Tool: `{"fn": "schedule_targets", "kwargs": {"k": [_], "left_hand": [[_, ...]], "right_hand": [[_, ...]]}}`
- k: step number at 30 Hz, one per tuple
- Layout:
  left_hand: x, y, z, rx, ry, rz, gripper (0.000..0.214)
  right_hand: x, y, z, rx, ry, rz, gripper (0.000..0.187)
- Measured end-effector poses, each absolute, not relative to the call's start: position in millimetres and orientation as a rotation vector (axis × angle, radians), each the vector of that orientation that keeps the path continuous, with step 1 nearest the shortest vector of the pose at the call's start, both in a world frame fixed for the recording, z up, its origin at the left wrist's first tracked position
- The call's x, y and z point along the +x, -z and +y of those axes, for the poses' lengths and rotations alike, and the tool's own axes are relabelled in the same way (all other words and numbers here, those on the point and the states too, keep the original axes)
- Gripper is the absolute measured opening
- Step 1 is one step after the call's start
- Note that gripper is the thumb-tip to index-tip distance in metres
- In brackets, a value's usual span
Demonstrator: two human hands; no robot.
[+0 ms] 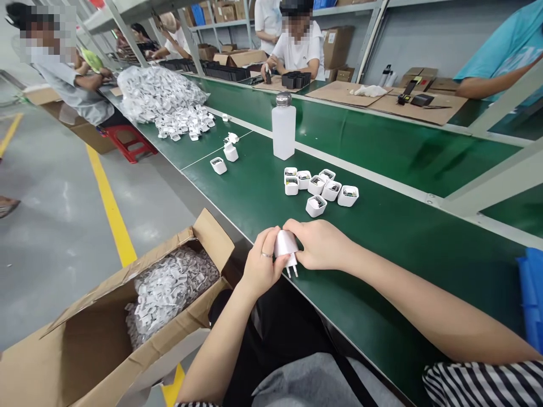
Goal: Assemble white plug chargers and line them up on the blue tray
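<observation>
Between my hands, at the near edge of the green bench, is a white plug charger with its two pins pointing down toward me. My left hand, with a ring on one finger, grips its left side. On the right side my right hand holds the same charger with thumb and fingers. Just beyond lie several open white charger housings with parts visible inside. Farther left sit another open housing and a white plug piece.
A white bottle with a metal cap stands mid-bench. White parts are heaped by a clear bag at the far left. An open carton of small clear-white pieces is at my left. Co-workers sit across and along the bench; a blue item is at right.
</observation>
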State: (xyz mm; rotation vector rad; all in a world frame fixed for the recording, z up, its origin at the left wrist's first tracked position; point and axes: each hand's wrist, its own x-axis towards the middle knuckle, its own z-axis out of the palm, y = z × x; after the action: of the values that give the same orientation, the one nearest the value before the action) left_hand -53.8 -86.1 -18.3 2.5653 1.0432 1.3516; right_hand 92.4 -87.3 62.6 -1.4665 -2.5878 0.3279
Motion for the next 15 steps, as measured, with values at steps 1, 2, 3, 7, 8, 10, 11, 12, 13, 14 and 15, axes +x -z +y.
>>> {"fn": "schedule_targets", "kwargs": {"k": [1, 2, 3, 7, 8, 10, 11, 12, 13, 14, 15], "left_hand": [[-53.4, 18.7, -86.5, 2.555, -1.345, 1.051, 0.042], [-53.1, 18.7, -87.0, 2.541, -1.333, 1.062, 0.042], [-53.0, 18.3, -87.4, 2.524, -1.312, 1.075, 0.042], [-52.9, 11.3, -86.5, 2.406, -1.038, 1.081, 0.038], [-53.0, 8.8, -85.5, 2.362, -0.954, 1.066, 0.037], [-53.6, 4.2, -83.5, 2.257, -0.845, 1.054, 0.037], [-54.2, 2.2, -83.0, 2.189, -0.828, 1.070, 0.038], [-55.1, 0.4, -83.1, 2.109, -0.821, 1.097, 0.041], [-56.2, -1.2, -83.9, 2.023, -0.819, 1.129, 0.046], [-57.5, -2.7, -85.5, 1.935, -0.818, 1.165, 0.052], [-59.0, -4.2, -87.7, 1.858, -0.807, 1.192, 0.058]], "right_hand": [[92.5, -62.1, -86.7, -1.468, -0.336, -2.591, 0.016], [92.7, -61.6, -86.2, -1.472, -0.345, -2.594, 0.016], [92.9, -61.2, -85.6, -1.481, -0.361, -2.597, 0.017], [94.5, -61.1, -81.9, -1.580, -0.535, -2.629, 0.017], [94.8, -61.8, -81.0, -1.612, -0.605, -2.634, 0.019], [94.3, -63.4, -80.0, -1.641, -0.729, -2.617, 0.023], [93.4, -63.8, -80.3, -1.631, -0.761, -2.597, 0.027], [92.0, -63.4, -81.3, -1.603, -0.771, -2.576, 0.031], [90.5, -61.6, -82.8, -1.560, -0.766, -2.559, 0.036], [89.1, -57.9, -84.3, -1.496, -0.747, -2.555, 0.042], [88.2, -51.9, -85.3, -1.419, -0.732, -2.564, 0.045]]}}
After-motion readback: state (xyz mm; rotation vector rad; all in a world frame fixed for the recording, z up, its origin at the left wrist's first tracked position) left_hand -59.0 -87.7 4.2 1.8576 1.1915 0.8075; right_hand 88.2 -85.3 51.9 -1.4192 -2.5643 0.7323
